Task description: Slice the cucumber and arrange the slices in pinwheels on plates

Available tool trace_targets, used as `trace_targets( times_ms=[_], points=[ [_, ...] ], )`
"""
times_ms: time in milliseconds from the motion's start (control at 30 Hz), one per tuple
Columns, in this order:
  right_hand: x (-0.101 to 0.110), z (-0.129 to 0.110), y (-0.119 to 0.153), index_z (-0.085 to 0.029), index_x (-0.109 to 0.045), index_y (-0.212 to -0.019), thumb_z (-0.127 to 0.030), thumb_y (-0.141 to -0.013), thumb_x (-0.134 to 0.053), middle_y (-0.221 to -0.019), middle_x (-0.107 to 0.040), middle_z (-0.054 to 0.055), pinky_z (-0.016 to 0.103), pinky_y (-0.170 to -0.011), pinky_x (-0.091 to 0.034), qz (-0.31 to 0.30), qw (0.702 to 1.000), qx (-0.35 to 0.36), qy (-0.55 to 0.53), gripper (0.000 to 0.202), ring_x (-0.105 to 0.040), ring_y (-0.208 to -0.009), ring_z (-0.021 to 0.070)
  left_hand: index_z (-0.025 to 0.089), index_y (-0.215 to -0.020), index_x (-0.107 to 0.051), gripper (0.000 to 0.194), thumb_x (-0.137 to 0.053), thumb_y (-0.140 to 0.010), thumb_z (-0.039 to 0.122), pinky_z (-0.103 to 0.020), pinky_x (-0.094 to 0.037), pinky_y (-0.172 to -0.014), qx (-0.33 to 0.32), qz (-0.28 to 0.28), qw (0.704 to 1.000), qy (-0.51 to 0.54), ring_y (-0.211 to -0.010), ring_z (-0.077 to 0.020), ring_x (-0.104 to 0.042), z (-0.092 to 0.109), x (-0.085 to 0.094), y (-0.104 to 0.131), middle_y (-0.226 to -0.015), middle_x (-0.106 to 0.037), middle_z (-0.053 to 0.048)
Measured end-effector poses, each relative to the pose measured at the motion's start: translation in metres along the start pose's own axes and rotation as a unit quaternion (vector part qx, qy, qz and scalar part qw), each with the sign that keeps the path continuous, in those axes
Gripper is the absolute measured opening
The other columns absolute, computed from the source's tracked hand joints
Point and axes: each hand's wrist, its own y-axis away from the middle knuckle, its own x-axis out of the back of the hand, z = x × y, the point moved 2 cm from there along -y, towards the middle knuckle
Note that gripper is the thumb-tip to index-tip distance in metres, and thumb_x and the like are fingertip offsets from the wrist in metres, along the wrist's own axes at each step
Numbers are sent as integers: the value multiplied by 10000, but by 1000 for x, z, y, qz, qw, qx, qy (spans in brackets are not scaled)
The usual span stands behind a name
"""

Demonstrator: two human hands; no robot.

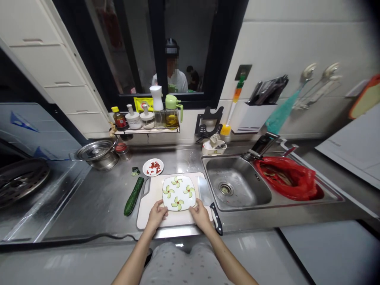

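Note:
A white squarish plate [179, 192] carries several pinwheel shapes made of thin cucumber slices with small red centres. My left hand [158, 215] grips its near left corner, and my right hand [201, 215] grips the near right corner. Beneath the plate lies a pale cutting board [148, 215]. A knife [216, 217] with a black handle rests at the board's right edge, its blade pointing away from me. Left of the board is a dark green cucumber [134, 196]. Just behind the board stands a small white plate [145, 168] with chopped red pieces, beside some cucumber scraps [135, 171].
To the right is a steel sink [240, 186], with a red plastic bag [286, 178] in its second basin. A lidded pot [99, 154] and a jar [123, 151] stand back left. Above the counter, a rack [148, 130] bears seasoning bottles. The window reflects people.

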Motion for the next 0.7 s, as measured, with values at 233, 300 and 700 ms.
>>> trace_targets(
  times_ms=[233, 300, 700],
  points=[
    [-17, 6, -15, -148, -408, -1213, -279, -762, -556, -589, -552, -61, 208, -371, -398, -34, 975, -128, -177, 493, -543, -476, 139, 99, -1171, -520, 461, -727, -759, 131, -202, -539, -578, 62, -9, 995, 77, -577, -110, -651, 5, -9, 2, -637, -647, -5],
    [-18, 4, -18, -160, -411, -1141, -225, -752, -550, -584, -570, -56, 199, -359, -408, -40, 968, -149, -199, 418, -534, -449, 125, 104, -1139, -525, 419, -709, -763, 88, -212, -552, -599, 67, -7, 995, 76, -589, -113, -658, 8, -11, 2, -649, -651, -5],
    [-7, -15, -4, -227, -353, -913, -158, -643, -521, -497, -587, -78, 150, -329, -353, -65, 956, -145, -247, 325, -533, -388, 112, 145, -1080, -482, 379, -653, -743, 118, -202, -561, -619, 24, -14, 995, 97, -585, -96, -653, 22, -6, 12, -629, -623, 30]
  ],
)
